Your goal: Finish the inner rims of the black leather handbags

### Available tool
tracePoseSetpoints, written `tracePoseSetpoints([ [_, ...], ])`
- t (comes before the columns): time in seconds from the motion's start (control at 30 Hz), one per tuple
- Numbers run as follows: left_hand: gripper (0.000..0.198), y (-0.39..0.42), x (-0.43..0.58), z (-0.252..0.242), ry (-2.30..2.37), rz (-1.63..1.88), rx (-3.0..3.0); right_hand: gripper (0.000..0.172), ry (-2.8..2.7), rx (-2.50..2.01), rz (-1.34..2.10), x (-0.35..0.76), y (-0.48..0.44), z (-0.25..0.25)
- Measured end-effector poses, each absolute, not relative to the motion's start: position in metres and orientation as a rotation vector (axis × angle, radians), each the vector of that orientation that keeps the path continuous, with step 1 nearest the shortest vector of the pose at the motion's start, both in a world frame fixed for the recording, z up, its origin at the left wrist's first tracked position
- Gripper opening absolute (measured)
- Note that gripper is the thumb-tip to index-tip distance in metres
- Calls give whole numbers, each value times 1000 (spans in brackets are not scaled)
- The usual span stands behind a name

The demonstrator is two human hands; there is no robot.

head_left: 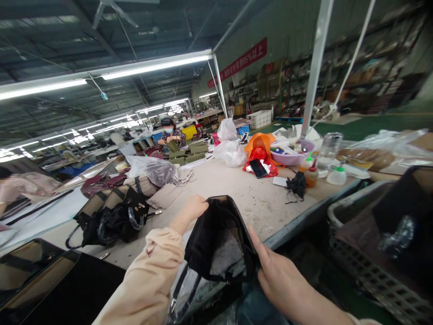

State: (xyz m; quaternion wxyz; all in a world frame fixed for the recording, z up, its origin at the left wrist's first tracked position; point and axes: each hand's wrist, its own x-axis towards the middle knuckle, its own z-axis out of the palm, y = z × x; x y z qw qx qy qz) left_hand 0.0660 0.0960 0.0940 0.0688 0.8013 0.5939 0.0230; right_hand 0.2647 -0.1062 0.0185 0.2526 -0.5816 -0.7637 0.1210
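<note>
A black bag (196,253) is tilted at the table's front edge, its mouth facing me, with a dark lining and a pale greyish patch inside. My left hand (194,208) pinches the far left corner of its rim. Against the right side lies my right hand (282,273), one finger stretched along the outer wall; its other fingers are partly hidden by the bag. A clear plastic sheet with black strips (184,289) hangs below the bag on the left. More black bags (111,221) rest on the table to the left, and larger ones (67,280) stand nearer me.
The table (216,180) holds flat beige pieces (165,195), a phone (258,168) on a red bag, a purple basin (292,156), squeeze bottles (336,176) and a glass jar (329,151). A plastic crate (375,271) stands right. A co-worker (171,135) sits across; another person (20,189) is left.
</note>
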Motion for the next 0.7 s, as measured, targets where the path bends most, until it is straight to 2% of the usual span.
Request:
tracePoseSetpoints([
  [0.2,28,77,51,99,1871,285,2299,79,-1980,-1612,473,302,-78,33],
  [0.4,33,35,18,102,1868,449,1969,66,-1917,-1543,449,318,-34,40],
  [0.63,35,12,5,78,1787,638,1652,77,-2028,-1253,550,307,-12,17],
  [0.7,35,14,2,74,1755,686,1592,72,-2006,-1210,567,303,-11,8],
])
